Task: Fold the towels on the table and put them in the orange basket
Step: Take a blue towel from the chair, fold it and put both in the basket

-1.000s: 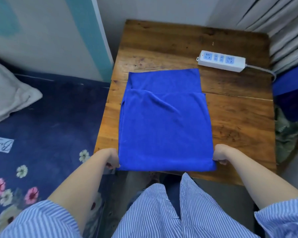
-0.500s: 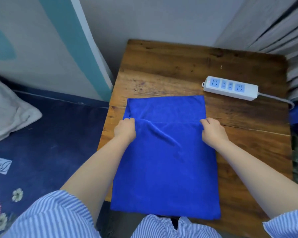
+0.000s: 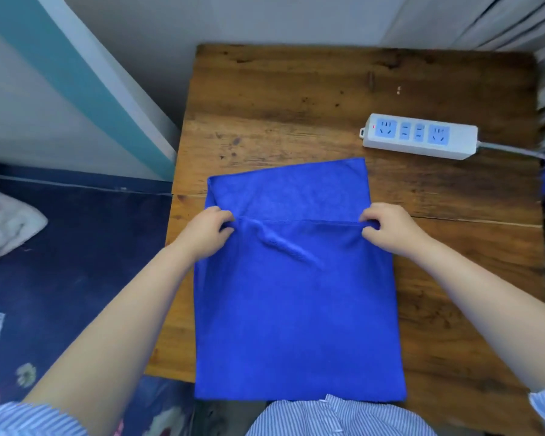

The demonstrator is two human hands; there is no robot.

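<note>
A blue towel (image 3: 296, 309) lies on the wooden table (image 3: 296, 99), folded over so its top layer ends in a straight edge short of the far end. A diagonal crease runs across the top layer. My left hand (image 3: 206, 232) pinches the left corner of that top edge. My right hand (image 3: 387, 228) pinches the right corner of the same edge. The towel's near end hangs a little past the table's front edge. No orange basket is in view.
A white power strip (image 3: 419, 136) with a grey cable lies at the table's far right. A bed with a dark blue flowered cover (image 3: 60, 262) stands left of the table. A wall and curtain folds close the back.
My hands moved from the towel's near corners up to the top layer's far edge and now pinch its two corners. The view has tilted down and closer.
</note>
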